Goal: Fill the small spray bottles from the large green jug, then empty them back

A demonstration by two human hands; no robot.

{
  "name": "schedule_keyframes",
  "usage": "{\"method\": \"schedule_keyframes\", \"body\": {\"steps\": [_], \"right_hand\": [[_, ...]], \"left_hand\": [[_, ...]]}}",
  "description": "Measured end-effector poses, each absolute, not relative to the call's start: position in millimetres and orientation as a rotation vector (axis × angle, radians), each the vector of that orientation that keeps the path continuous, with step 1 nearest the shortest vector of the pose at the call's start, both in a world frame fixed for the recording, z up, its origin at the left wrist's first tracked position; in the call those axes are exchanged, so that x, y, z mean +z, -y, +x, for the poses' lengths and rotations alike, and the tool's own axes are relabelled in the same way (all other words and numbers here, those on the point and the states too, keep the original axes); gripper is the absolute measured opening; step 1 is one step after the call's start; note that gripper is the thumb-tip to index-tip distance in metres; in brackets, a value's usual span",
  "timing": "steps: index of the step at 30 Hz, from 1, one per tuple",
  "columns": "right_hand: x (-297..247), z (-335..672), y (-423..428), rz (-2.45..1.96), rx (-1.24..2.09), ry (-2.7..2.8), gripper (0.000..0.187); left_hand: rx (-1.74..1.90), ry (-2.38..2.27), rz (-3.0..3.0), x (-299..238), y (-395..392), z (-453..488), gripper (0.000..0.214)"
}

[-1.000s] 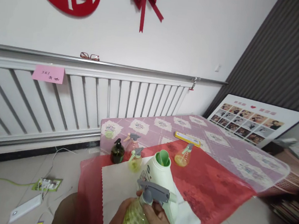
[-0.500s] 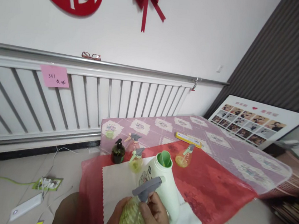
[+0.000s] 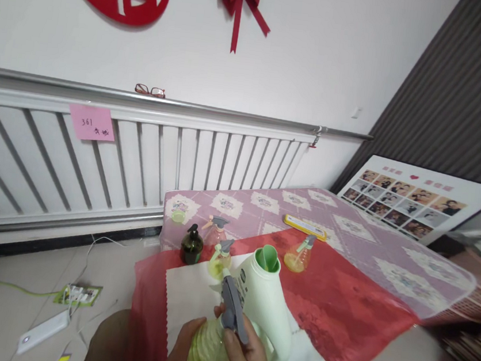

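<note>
Near the bottom of the view, my left hand (image 3: 182, 345) is closed around the ribbed, see-through body of a spray bottle (image 3: 206, 355) with yellowish liquid inside. My right hand (image 3: 249, 355) pinches the bottle's grey spray head (image 3: 232, 307) at the neck, its nozzle end pointing up and away from me. Just beyond my right hand stands a pale green jug (image 3: 268, 299) with a green cap or cup (image 3: 267, 259) in its mouth. Behind it is a smaller yellow spray bottle (image 3: 219, 262). The lower part of the held bottle is cut off by the frame.
A dark pump bottle (image 3: 192, 247), a pink spray bottle (image 3: 216, 233) and an amber spray bottle (image 3: 298, 255) stand around the jug. White cloth (image 3: 187, 290) lies over a red cloth (image 3: 331, 295). A yellow box (image 3: 305, 227) lies farther back. Cables and a power strip (image 3: 80, 294) are on the floor.
The grey spray head has turned on the bottle: it pointed to the side and now points away from me. My right hand's fingers have shifted with it.
</note>
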State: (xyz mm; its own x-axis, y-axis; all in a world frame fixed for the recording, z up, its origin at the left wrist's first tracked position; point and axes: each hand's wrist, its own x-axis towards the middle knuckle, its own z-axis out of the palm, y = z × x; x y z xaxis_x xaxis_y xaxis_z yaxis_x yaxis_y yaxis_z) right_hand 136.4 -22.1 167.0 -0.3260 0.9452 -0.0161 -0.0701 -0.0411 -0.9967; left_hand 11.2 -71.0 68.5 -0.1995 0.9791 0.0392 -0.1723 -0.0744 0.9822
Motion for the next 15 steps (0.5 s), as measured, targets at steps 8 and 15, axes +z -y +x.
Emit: {"method": "schedule_keyframes", "body": {"steps": [8, 15], "right_hand": [[157.6, 133.9, 19.5, -1.131, 1.253, 1.43, 0.028], [169.3, 145.6, 15.8, -0.928, 1.344, 1.51, 0.033]], "left_hand": [[1.383, -1.24, 1.046, 56.0, 69.0, 3.1, 0.081], [1.327, -1.114, 1.0, 79.7, 68.9, -0.3, 0.065]]}}
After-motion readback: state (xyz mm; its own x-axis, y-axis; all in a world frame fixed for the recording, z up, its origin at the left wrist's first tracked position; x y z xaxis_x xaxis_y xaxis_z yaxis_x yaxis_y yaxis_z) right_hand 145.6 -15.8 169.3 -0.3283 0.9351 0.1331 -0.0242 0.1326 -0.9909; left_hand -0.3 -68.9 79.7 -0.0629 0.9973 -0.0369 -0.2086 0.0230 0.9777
